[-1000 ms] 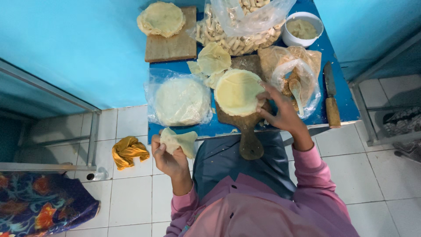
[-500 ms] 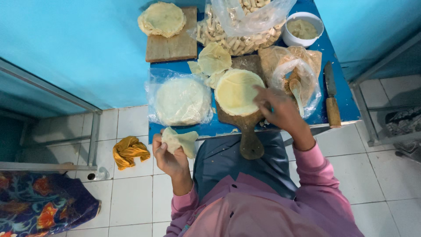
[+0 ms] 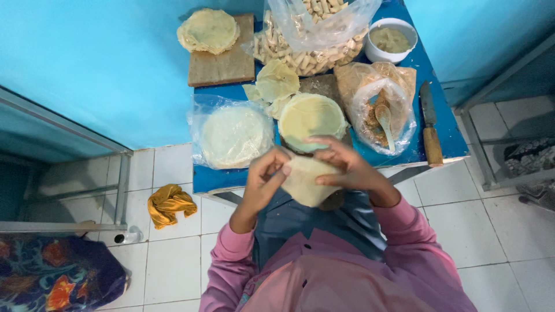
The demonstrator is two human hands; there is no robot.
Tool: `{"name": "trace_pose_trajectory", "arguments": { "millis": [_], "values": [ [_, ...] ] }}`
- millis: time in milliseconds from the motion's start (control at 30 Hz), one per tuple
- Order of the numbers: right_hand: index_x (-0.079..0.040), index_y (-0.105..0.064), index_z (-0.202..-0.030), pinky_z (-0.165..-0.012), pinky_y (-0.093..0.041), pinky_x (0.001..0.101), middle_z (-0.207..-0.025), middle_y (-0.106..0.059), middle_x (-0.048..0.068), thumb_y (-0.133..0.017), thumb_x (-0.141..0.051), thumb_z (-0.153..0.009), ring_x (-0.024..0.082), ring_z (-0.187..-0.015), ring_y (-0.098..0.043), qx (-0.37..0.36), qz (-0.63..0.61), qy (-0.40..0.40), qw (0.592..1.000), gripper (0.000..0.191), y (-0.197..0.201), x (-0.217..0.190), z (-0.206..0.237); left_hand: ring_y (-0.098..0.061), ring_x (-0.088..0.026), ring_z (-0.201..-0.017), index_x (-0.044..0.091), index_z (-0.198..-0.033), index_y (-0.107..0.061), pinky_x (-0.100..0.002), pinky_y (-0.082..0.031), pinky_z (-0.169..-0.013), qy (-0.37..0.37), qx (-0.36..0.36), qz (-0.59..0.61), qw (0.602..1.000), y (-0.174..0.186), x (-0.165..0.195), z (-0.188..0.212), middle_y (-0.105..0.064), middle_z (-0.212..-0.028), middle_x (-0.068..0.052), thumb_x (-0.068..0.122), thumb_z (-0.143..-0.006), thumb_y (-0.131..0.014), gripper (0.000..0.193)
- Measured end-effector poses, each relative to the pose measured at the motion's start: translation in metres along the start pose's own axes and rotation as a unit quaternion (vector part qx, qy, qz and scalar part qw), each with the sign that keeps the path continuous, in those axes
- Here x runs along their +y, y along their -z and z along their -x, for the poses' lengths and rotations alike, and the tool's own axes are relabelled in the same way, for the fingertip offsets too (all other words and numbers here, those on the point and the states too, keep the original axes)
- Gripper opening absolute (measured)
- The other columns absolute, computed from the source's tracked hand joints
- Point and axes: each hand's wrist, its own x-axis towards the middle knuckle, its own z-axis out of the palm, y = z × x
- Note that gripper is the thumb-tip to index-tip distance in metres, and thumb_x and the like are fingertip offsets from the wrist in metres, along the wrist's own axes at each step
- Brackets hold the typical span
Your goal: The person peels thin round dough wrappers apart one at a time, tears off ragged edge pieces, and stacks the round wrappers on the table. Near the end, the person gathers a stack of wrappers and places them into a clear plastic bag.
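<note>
Both hands hold one pale round wrapper sheet (image 3: 306, 180) in front of my chest, just off the blue table's (image 3: 205, 178) near edge. My left hand (image 3: 261, 184) pinches its left edge; my right hand (image 3: 344, 164) lies over its top and right side. Just beyond the hands a stack of wrappers (image 3: 311, 117) rests on a wooden board. Loose wrapper pieces (image 3: 275, 81) lie behind that stack.
A clear bag of white sheets (image 3: 234, 136) lies left. A bag of brown filling with a spoon (image 3: 381, 118), a wood-handled knife (image 3: 430, 128), a white bowl (image 3: 392, 39), a bag of rolled pieces (image 3: 309, 46) and a board with more wrappers (image 3: 209, 32) sit around. A yellow cloth (image 3: 169, 203) lies on the tiled floor.
My right hand has left the stack on the board and come back to the wrapper. My left hand moved right and up with the wrapper, so both hands now meet on it.
</note>
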Motion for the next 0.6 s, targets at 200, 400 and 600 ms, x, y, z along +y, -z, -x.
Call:
{"name": "trace_pose_trajectory", "arguments": {
  "millis": [200, 400, 600],
  "values": [
    [-0.011, -0.043, -0.153, -0.081, -0.049, 0.0229, -0.105, -0.06, 0.002, -0.079, 0.011, -0.082, 0.011, -0.099, -0.059, 0.104, -0.007, 0.05, 0.993, 0.082, 0.026, -0.01, 0.004, -0.038, 0.0, -0.065, 0.003, -0.1, -0.06, -0.02, -0.029, -0.057, 0.012, 0.061, -0.163, 0.985, 0.002, 0.004, -0.028, -0.05, -0.075, 0.009, 0.007, -0.104, -0.064, 0.007],
    [-0.012, -0.048, -0.148, -0.075, -0.054, 0.0234, -0.1, -0.063, 0.0, -0.076, 0.009, -0.087, 0.008, -0.091, -0.062, 0.189, 0.189, 0.072, 0.961, 0.071, 0.068, -0.001, -0.053, -0.055, -0.014, -0.058, 0.001, -0.096, -0.063, -0.029, -0.042, -0.052, -0.049, 0.154, -0.354, 0.921, 0.021, -0.026, -0.092, -0.059, -0.066, -0.007, 0.008, -0.097, -0.068, 0.009],
    [-0.009, -0.053, -0.141, -0.066, -0.053, 0.0273, -0.085, -0.069, 0.006, -0.076, 0.004, -0.084, 0.012, -0.073, -0.064, 0.203, 0.355, 0.083, 0.909, 0.062, 0.094, 0.037, -0.09, -0.066, -0.047, -0.079, 0.0, -0.091, -0.064, -0.053, -0.051, -0.07, -0.071, 0.136, -0.502, 0.851, 0.039, -0.071, -0.132, -0.067, -0.079, -0.026, 0.002, -0.089, -0.067, 0.004]
  ]
}}
